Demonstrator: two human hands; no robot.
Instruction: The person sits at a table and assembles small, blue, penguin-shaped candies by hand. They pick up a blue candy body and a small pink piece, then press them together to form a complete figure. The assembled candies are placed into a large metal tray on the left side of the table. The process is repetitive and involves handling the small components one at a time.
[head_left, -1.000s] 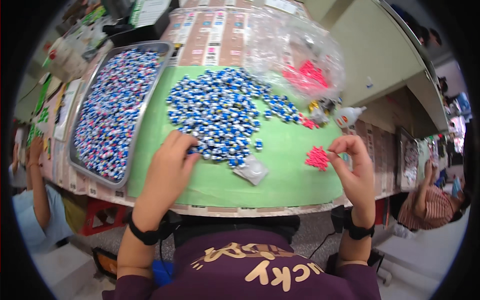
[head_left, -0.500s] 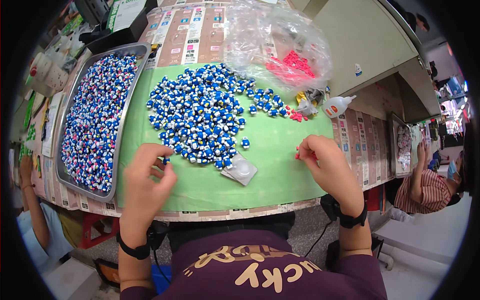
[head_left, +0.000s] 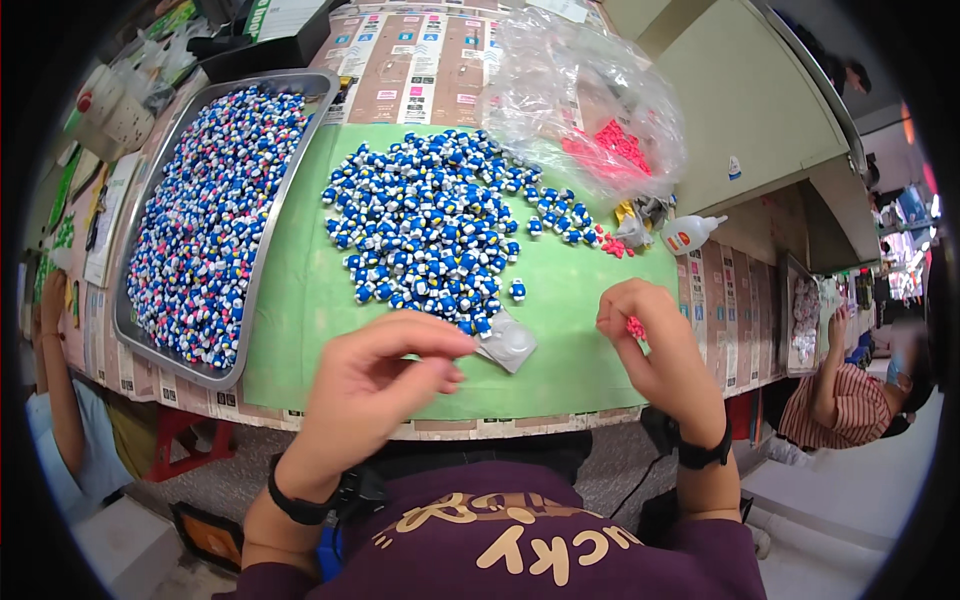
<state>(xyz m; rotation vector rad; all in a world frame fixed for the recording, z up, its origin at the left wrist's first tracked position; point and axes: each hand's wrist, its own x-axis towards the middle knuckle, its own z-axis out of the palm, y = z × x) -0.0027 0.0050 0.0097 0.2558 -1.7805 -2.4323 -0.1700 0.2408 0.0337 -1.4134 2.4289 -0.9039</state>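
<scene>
My left hand (head_left: 395, 370) hovers over the front of the green mat (head_left: 570, 380), its index finger stretched out and its thumb a little apart; no piece shows between them. Just beyond its fingertips are a clear round-topped holder (head_left: 514, 345) and a heap of small blue and white figures (head_left: 430, 220). My right hand (head_left: 655, 340) is curled over the mat's right side, with small pink pieces (head_left: 635, 327) showing in the bend of its fingers. Whether some of these lie on the mat beneath cannot be seen.
A metal tray (head_left: 255, 275) full of figures stands left. At the back lies a clear plastic bag (head_left: 530, 90) with pink pieces (head_left: 622, 145). Loose pink pieces (head_left: 612, 243) and a white squeeze bottle (head_left: 690, 234) lie right. A grey cabinet (head_left: 750, 100) borders the table; co-workers sit either side.
My left hand has moved right from beside the tray toward the clear holder; the blue figure at its fingertips no longer shows. My right hand stays curled in about the same place. The view has shifted slightly.
</scene>
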